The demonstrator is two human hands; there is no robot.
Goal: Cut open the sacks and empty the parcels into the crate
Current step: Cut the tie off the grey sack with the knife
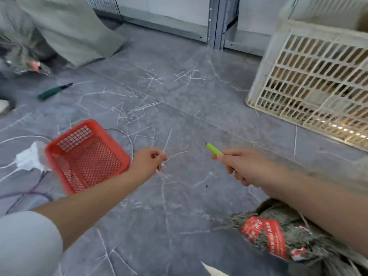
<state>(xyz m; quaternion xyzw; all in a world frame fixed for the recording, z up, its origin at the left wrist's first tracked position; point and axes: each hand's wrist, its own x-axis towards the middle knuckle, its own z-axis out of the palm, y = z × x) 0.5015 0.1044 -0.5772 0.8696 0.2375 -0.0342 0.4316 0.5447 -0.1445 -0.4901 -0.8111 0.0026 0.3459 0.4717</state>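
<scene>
The fingers (159,156) of the left hand (148,163) are pinched narrow on a few thin white strands (175,155), one of which curls off to the right while others trail down toward the floor. The right hand (238,166) is wrapped tight around the handle of a green cutter (214,149), whose small dark tip points up and to the left, away from the wrist. The two hands hang apart above the grey floor (179,108), which is littered with more loose white strands. Just left of the left hand sits a small red basket (85,154), tilted a little, with a scrap of white paper (29,158) touching its left side. Under the right forearm, at the bottom right, lies the gathered neck of a grey sack (298,238), bound with red printed tape (264,234). The big cream crate (318,76) stands well apart at the upper right, its slotted wall showing dark and pale shapes inside, too dim to name. Far off at the upper left lies another sack (65,26), flat and greenish, beside a bunched grey one, and a dark green knife (54,91) rests on the floor near them.
</scene>
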